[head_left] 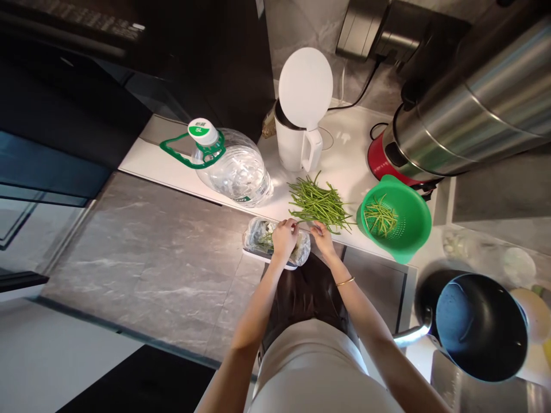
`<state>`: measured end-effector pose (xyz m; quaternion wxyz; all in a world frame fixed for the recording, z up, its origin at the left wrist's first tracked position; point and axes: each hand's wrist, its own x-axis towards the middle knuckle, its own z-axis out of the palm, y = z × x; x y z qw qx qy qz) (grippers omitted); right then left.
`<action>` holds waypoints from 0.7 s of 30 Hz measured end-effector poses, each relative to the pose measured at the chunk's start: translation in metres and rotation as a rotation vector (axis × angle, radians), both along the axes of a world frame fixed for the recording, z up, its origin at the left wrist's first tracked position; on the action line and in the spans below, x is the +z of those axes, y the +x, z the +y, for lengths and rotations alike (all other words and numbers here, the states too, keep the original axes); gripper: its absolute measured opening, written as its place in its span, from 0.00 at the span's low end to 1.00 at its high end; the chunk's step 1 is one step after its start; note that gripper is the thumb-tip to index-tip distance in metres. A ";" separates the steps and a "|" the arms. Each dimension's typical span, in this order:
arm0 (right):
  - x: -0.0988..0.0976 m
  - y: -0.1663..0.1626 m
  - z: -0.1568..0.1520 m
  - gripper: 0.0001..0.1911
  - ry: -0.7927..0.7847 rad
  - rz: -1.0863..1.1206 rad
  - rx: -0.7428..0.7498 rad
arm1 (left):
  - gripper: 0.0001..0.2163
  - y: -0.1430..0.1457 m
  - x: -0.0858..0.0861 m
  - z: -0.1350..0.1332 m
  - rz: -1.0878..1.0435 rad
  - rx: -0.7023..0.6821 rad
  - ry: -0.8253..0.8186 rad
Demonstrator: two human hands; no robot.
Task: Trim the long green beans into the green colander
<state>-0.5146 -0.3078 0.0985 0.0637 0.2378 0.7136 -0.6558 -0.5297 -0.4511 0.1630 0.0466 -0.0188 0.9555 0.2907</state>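
A loose heap of green beans (319,203) lies on the white counter (172,166). My left hand (284,237) and my right hand (322,237) are close together at the near edge of the heap, fingers curled in a pinch on one thin bean stem between them. Under my left hand sits a clear plastic bag in a small tray (262,241) with green trimmings inside. A green colander (402,221) to the right holds several bean pieces. A gold bangle circles my right wrist.
A large 5L water bottle (232,163) with a green handle lies at the left. A white kettle (301,137) with its lid up stands behind the beans. A steel range hood (477,109) and a red appliance are at the right; a dark pot (482,324) sits lower right.
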 end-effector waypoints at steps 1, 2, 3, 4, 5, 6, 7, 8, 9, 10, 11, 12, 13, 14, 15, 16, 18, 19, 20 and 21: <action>0.000 -0.001 0.002 0.22 -0.004 -0.005 -0.018 | 0.08 0.007 0.007 -0.005 0.037 0.021 0.014; -0.001 -0.002 0.005 0.22 -0.009 -0.011 -0.032 | 0.08 0.012 0.013 -0.009 0.067 0.049 0.030; -0.001 -0.003 0.007 0.23 -0.016 -0.017 -0.043 | 0.09 0.017 0.019 -0.013 0.091 0.082 0.048; 0.000 -0.004 0.010 0.23 -0.022 -0.024 -0.048 | 0.09 0.019 0.024 -0.018 0.110 0.116 0.065; 0.000 -0.005 0.012 0.24 -0.028 -0.031 -0.047 | 0.09 0.021 0.028 -0.022 0.123 0.151 0.081; 0.001 -0.006 0.015 0.24 -0.032 -0.038 -0.039 | 0.10 0.021 0.031 -0.027 0.130 0.183 0.098; 0.003 -0.006 0.018 0.23 -0.033 -0.045 -0.026 | 0.11 0.020 0.033 -0.031 0.131 0.210 0.120; 0.006 -0.006 0.020 0.22 -0.030 -0.052 -0.007 | 0.11 0.018 0.035 -0.035 0.125 0.229 0.149; 0.011 -0.004 0.021 0.21 -0.024 -0.059 0.018 | 0.11 0.016 0.035 -0.038 0.113 0.236 0.188; 0.017 -0.002 0.022 0.19 -0.019 -0.064 0.044 | 0.11 0.014 0.034 -0.041 0.097 0.227 0.236; 0.025 0.001 0.022 0.17 -0.006 -0.060 0.078 | 0.11 0.012 0.034 -0.042 0.079 0.204 0.295; 0.034 0.004 0.021 0.15 0.020 -0.037 0.126 | 0.11 0.011 0.032 -0.041 0.059 0.175 0.365; 0.045 0.007 0.019 0.14 0.060 0.007 0.185 | 0.10 0.011 0.031 -0.039 0.037 0.144 0.443; 0.056 0.011 0.016 0.15 0.107 0.070 0.246 | 0.10 0.011 0.030 -0.036 0.013 0.115 0.527; 0.067 0.014 0.013 0.16 0.153 0.144 0.308 | 0.10 0.012 0.030 -0.031 -0.018 0.091 0.616; 0.077 0.016 0.010 0.17 0.189 0.216 0.355 | 0.11 0.013 0.030 -0.026 -0.052 0.076 0.705; 0.094 0.020 0.004 0.16 0.223 0.326 0.374 | 0.11 0.017 0.032 -0.016 -0.119 0.070 0.857; 0.100 0.021 0.002 0.14 0.229 0.360 0.357 | 0.12 0.019 0.033 -0.012 -0.143 0.078 0.915; 0.104 0.021 0.002 0.13 0.236 0.384 0.339 | 0.12 0.021 0.035 -0.009 -0.161 0.091 0.963; 0.107 0.022 0.002 0.12 0.247 0.402 0.326 | 0.13 0.023 0.037 -0.006 -0.175 0.105 1.003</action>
